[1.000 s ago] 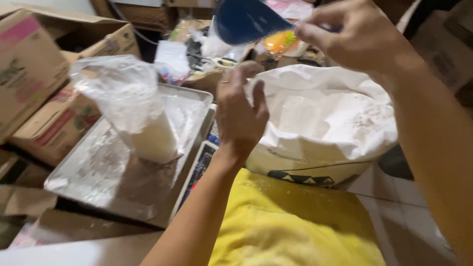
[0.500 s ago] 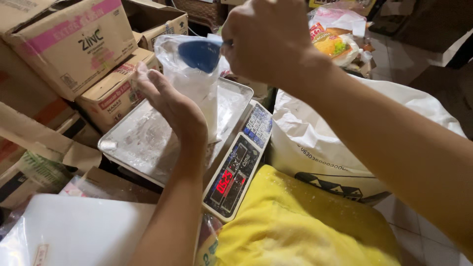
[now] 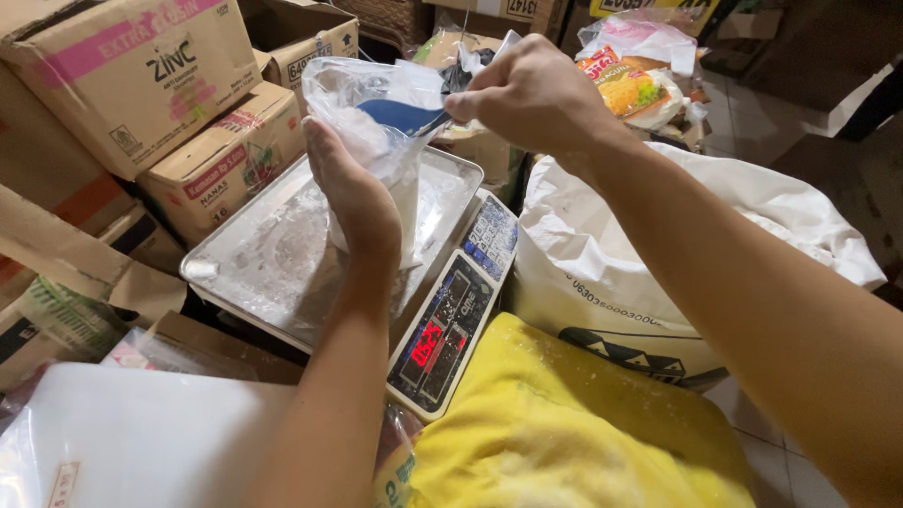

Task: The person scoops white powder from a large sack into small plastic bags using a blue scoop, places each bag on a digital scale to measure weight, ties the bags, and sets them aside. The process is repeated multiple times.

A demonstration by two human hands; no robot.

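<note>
Plastic bag [image 3: 381, 141], clear and part-filled with white powder, stood upright on the steel pan [image 3: 254, 273] of the weighing scale [image 3: 451, 329], towards the pan's far right corner; the left hand [image 3: 353, 198] lay against the bag's near side, fingers together and extended, steadying the open mouth rather than pinching it; the right hand [image 3: 531, 94] was closed about the handle of a blue scoop [image 3: 400, 115], whose bowl sat tilted inside the bag's mouth; powder dusted the pan's surface; the scale's front panel showed lit red digits at its near edge. Step in hand, as judged: portioning powder into the bag by weight. A further move would call for a small, controlled tip of the scoop, an eye on the display, and the left hand keeping the mouth open without pressing down on the pan. Right of the scale stood the large white sack [image 3: 696, 245], open at the top; cardboard boxes [image 3: 132, 85] were stacked past the pan's left edge; a yellow cloth [image 3: 564, 433] lay nearest the viewer.
</note>
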